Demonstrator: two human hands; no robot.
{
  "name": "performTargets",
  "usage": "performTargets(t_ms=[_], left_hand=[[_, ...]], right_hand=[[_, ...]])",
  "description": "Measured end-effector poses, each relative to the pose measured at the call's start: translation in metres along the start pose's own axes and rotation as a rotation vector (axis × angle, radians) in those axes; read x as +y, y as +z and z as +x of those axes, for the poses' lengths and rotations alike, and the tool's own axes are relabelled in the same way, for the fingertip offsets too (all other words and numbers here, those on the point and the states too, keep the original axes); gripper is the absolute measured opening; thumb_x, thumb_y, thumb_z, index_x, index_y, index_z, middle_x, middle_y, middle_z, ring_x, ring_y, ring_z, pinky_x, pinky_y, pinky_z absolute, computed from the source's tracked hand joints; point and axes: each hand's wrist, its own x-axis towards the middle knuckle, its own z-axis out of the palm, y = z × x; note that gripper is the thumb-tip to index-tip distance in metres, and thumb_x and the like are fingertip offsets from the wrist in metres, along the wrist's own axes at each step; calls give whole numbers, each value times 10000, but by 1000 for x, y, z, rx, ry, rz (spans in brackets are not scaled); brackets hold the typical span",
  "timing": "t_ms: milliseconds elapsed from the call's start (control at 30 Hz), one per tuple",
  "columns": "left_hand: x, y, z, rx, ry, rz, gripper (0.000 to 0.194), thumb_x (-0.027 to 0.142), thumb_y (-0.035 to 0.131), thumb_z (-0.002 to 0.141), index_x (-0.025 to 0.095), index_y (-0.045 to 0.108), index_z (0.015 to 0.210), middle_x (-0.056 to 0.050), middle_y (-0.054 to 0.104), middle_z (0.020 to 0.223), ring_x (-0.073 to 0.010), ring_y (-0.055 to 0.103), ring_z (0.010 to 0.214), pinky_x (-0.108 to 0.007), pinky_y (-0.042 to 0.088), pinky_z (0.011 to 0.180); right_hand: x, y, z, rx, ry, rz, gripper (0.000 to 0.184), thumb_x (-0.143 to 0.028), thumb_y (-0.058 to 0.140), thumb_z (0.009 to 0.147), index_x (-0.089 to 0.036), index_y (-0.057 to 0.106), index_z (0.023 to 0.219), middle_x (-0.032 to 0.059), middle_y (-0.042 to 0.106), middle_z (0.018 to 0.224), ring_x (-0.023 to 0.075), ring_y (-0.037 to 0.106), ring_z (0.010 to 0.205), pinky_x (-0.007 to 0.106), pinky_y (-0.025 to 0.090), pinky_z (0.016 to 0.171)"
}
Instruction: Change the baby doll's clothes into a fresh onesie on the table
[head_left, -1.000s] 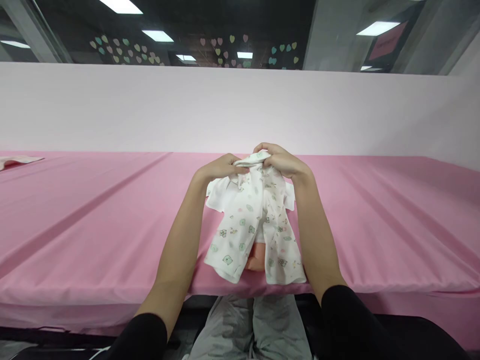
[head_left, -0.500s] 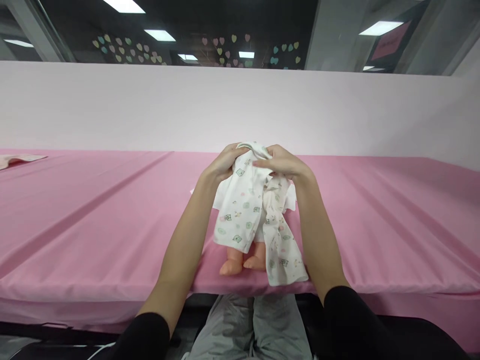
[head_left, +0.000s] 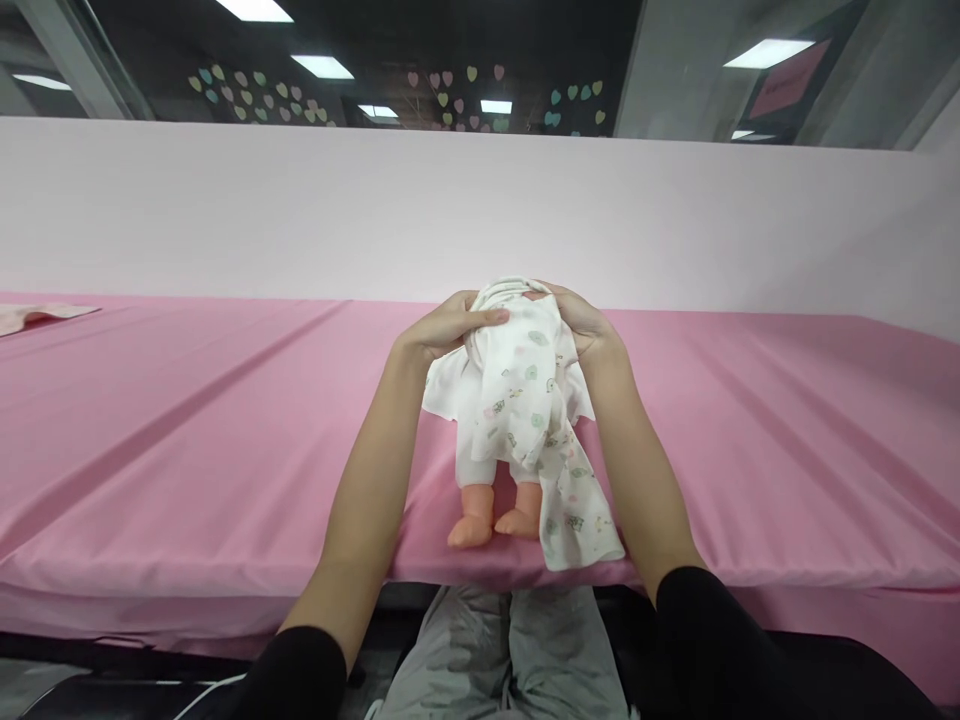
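Note:
A baby doll [head_left: 472, 515] lies on its back on the pink-covered surface, bare feet towards me, in white short-sleeved clothing. Over its head and front hangs a white printed baby garment [head_left: 525, 375], its head end bunched up. One long piece of the cloth trails down to the right of the doll's feet. My left hand [head_left: 457, 325] grips the bunched edge on the left, thumb lying on top. On the right, my right hand [head_left: 577, 315] curls round the same edge, its fingertips mostly hidden behind the cloth. The doll's face is covered.
The pink sheet [head_left: 225, 430] covers a wide padded surface up to a white wall [head_left: 420, 210]. A folded pale cloth [head_left: 45, 315] lies at the far left. Above the wall is dark glass with heart stickers. My legs are below the front edge.
The garment's front has been drawn up and to the right, baring more of the doll's legs. My right thumb has left the front of the cloth, and my right hand sits further round its side.

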Motion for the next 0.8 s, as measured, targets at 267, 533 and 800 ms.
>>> performTargets(t_ms=[267, 533, 800], left_hand=[[8, 10, -2, 176, 143, 82, 396, 482, 592, 787, 137, 565, 978, -93, 655, 858, -194, 639, 820, -272, 520, 675], [11, 14, -2, 252, 173, 155, 362, 485, 507, 840, 150, 571, 964, -87, 652, 926, -203, 633, 866, -283, 517, 701], [13, 0, -12, -13, 76, 211, 547, 389, 697, 704, 160, 518, 1168, -110, 625, 1039, -212, 617, 921, -298, 512, 770]], right_hand=[[-2, 12, -12, -80, 28, -21, 401, -512, 616, 759, -146, 591, 919, 79, 643, 763, 227, 630, 816, 342, 542, 692], [-5, 7, -10, -45, -36, 19, 340, -225, 739, 657, -152, 593, 956, 56, 665, 847, 174, 636, 769, 291, 533, 698], [3, 9, 0, 24, 19, 83, 149, -268, 628, 768, -137, 582, 822, 58, 645, 754, 176, 632, 745, 294, 529, 699]])
